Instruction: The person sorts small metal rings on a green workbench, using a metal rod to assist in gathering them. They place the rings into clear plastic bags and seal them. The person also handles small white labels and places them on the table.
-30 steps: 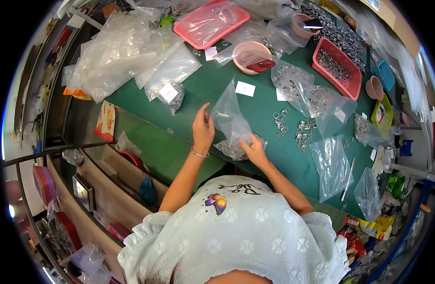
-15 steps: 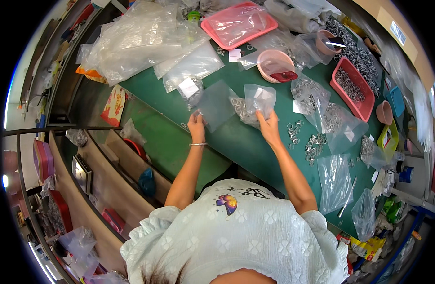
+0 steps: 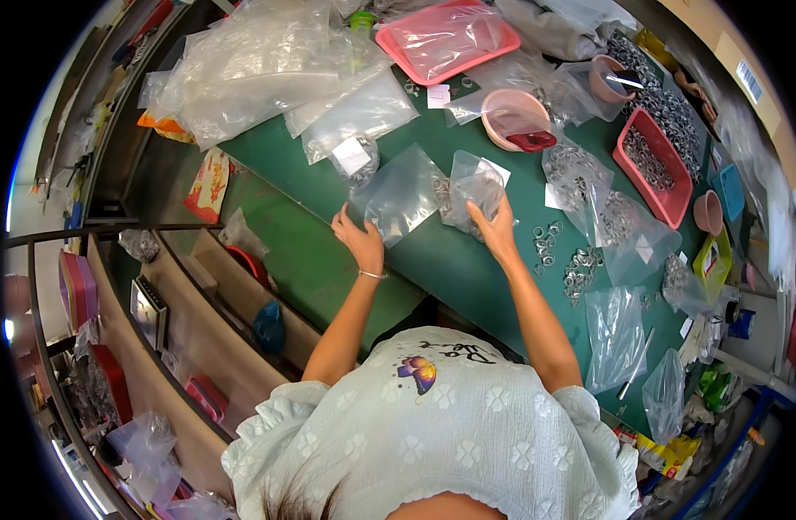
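Note:
My right hand (image 3: pixel 491 224) grips a clear plastic bag (image 3: pixel 469 192) bunched around metal rings, with a white label showing behind the plastic. Flat and empty-looking, a clear plastic sheet or bag end (image 3: pixel 396 195) stretches left from it across the green table. My left hand (image 3: pixel 361 244) hovers by the table's near edge, fingers apart, just beside the lower left side of that plastic. Beyond it sits a filled bag (image 3: pixel 356 165) with a white label. Right of my right hand, loose metal rings (image 3: pixel 580 276) lie in two small heaps.
Clear bags (image 3: pixel 251 74) are piled at the far left. A pink tray (image 3: pixel 446 39), a pale pink bowl (image 3: pixel 514 120) with a red object, and a ring-filled pink basket (image 3: pixel 652 166) stand at the back and right. A pen-like tool (image 3: pixel 636 364) lies near the right edge.
My left hand's fingers have spread and come off the edge of the plastic. The flat plastic has shifted and opened out. My right hand keeps its grip on the bag.

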A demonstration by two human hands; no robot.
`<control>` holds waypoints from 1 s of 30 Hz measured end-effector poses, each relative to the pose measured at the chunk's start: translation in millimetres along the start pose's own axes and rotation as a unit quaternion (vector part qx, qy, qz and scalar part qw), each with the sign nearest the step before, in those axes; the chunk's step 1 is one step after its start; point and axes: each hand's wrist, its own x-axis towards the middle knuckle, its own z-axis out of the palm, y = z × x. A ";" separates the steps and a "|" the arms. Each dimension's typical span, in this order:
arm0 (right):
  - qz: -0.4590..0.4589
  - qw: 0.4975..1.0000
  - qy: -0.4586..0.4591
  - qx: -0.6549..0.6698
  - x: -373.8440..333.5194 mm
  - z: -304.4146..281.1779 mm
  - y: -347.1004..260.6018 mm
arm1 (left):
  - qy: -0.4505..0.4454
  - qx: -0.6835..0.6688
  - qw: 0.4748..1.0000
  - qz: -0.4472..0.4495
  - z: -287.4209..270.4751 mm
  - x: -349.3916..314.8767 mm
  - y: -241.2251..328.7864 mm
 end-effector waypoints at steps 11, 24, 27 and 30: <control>-0.117 0.978 0.004 -0.173 -38.5 -22.5 -17.6 | -0.306 -0.252 0.911 0.114 -23.1 9.6 137.7; -0.079 0.985 0.079 -0.132 -63.0 -33.4 -29.6 | -0.099 -0.269 0.929 0.232 -90.2 -3.5 143.4; -0.095 0.983 0.059 -0.148 -67.3 -34.9 -44.3 | -0.282 -0.224 0.886 0.291 -87.5 -7.1 165.3; -0.096 0.983 0.045 -0.147 -70.4 -38.4 -51.3 | -0.308 -0.108 0.902 0.284 -81.4 -12.0 177.7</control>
